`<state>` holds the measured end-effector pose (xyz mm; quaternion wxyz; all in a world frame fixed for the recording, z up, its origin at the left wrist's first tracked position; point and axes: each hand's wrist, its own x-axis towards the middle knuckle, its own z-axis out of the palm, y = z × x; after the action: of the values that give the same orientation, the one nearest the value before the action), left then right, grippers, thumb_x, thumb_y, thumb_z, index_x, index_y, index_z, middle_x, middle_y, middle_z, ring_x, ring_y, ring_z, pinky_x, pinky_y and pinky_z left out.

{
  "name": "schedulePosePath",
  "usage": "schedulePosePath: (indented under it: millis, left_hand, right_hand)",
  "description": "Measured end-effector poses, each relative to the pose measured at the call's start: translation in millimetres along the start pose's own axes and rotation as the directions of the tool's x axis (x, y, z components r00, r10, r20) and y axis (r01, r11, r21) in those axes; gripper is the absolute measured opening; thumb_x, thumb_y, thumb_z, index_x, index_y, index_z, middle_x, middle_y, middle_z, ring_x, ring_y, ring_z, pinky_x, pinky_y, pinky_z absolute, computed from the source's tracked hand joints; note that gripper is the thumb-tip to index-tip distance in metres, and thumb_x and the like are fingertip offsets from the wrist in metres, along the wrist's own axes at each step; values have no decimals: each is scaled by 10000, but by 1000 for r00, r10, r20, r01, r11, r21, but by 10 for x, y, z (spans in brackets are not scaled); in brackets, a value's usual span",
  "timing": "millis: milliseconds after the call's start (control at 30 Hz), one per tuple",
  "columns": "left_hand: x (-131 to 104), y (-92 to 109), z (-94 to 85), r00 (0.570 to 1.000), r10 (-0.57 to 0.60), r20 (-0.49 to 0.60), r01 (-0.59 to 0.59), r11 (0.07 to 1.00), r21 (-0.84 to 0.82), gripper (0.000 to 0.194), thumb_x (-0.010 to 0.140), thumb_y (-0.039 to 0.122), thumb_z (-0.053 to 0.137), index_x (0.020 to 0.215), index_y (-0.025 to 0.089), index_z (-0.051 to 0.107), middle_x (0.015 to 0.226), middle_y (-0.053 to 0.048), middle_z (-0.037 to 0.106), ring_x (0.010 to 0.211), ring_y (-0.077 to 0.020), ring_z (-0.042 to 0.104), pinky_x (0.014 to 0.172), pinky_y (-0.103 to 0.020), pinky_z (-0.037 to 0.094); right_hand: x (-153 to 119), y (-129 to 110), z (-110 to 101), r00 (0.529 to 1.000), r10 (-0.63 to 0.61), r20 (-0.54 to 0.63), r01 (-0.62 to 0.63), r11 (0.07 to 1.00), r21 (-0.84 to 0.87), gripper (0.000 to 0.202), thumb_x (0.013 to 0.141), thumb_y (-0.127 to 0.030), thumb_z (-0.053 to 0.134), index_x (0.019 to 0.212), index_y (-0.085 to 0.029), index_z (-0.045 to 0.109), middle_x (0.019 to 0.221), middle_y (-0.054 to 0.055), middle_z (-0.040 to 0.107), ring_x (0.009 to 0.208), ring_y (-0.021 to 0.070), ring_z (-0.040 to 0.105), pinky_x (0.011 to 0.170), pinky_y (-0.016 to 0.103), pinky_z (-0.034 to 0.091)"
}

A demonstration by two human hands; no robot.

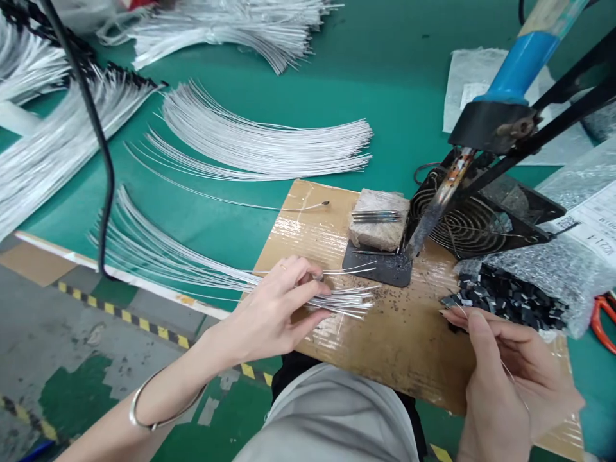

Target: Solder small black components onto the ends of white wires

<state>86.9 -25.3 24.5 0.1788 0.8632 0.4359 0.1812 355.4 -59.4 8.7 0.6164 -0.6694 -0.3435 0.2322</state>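
My left hand [293,298] is closed around white wires [192,266] near their right ends, over the cardboard. Their bare tips [353,301] stick out to the right of the fingers. My right hand [505,366] pinches a thin solder-like strand [510,372] between thumb and fingers, beside a pile of small black pieces [514,298]. A soldering iron [440,199] hangs from a stand, its tip pointing down at a dark plate [385,266]. One wire with a small dark end [326,203] lies on the cardboard [375,346].
Behind lie a fanned bundle of white wires [269,141] and another bundle [226,29]; more are at the left. A wrapped block [378,221] bears metal rods. A fan [466,215] stands behind the iron. Orange-handled scissors [604,321] lie at the right; a black cable [91,109] crosses the left.
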Motion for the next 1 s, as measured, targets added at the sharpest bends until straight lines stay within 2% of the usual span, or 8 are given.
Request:
schedulePosePath:
  millis: [133, 300, 433, 567, 700, 833, 933, 1000]
  left_hand:
    - [12, -42, 16, 997, 29, -67, -34, 997, -69, 115, 948, 73, 613, 941, 169, 676, 989, -78, 640, 881, -192, 602, 786, -337, 487]
    - [65, -22, -15, 983, -84, -161, 46, 974, -224, 139, 917, 52, 654, 910, 183, 702, 980, -62, 703, 883, -180, 669, 762, -306, 514]
    - [153, 21, -40, 968, -197, -156, 132, 928, -349, 104, 914, 117, 688, 850, 194, 716, 937, -42, 744, 862, -173, 716, 748, -286, 536]
    - [220, 62, -51, 946, -290, -143, 221, 903, -368, 99, 925, 168, 679, 830, 187, 696, 858, -25, 759, 809, -159, 734, 732, -261, 555]
    - [247, 124, -44, 940, -319, -121, 247, 882, -402, 93, 959, 169, 602, 925, 177, 687, 813, -17, 750, 663, -118, 695, 605, -215, 545]
    - [264, 212, -37, 953, -250, -172, 190, 935, -300, 103, 954, 166, 630, 998, 206, 714, 869, -5, 793, 603, -97, 658, 520, -199, 490]
    - [281, 276, -55, 970, -131, -204, 89, 975, -205, 111, 936, 127, 638, 941, 217, 703, 823, 13, 779, 608, -103, 648, 554, -222, 487]
    - [287, 300, -77, 980, -88, -181, 53, 980, -192, 119, 928, 120, 622, 900, 219, 682, 759, 14, 742, 623, -121, 643, 579, -241, 493]
  right_hand:
    - [3, 20, -23, 1000, -2, 12, 2, 1000, -5, 199, 778, -274, 851, 720, -181, 685, 817, 40, 784, 691, 182, 754, 699, 304, 638]
    - [-1, 42, -27, 1000, -1, 17, 1, 1000, 1, 174, 789, -251, 841, 728, -181, 694, 817, 21, 784, 697, 166, 756, 714, 288, 620]
    - [-1, 58, -30, 1000, -21, 10, 21, 1000, 2, 162, 767, -235, 849, 726, -187, 700, 807, 19, 785, 690, 176, 757, 699, 286, 614]
    - [4, 64, -55, 999, -42, 7, 42, 999, -22, 160, 779, -257, 837, 718, -189, 705, 779, 33, 781, 674, 211, 759, 672, 324, 619]
    - [7, 56, -79, 999, -33, 7, 33, 999, -29, 152, 802, -253, 823, 728, -200, 701, 796, 27, 785, 696, 196, 762, 700, 304, 621]
    - [25, 55, -111, 998, -59, 11, 59, 998, -35, 154, 811, -255, 818, 732, -193, 701, 796, 22, 786, 688, 169, 764, 700, 263, 617]
    - [53, 60, -151, 998, -69, 0, 69, 997, -34, 173, 812, -238, 819, 723, -173, 686, 782, 26, 782, 666, 160, 764, 674, 245, 610]
    - [70, 69, -184, 999, -51, -3, 51, 998, -28, 159, 841, -265, 799, 799, -170, 679, 769, 19, 776, 626, 156, 753, 631, 250, 605]
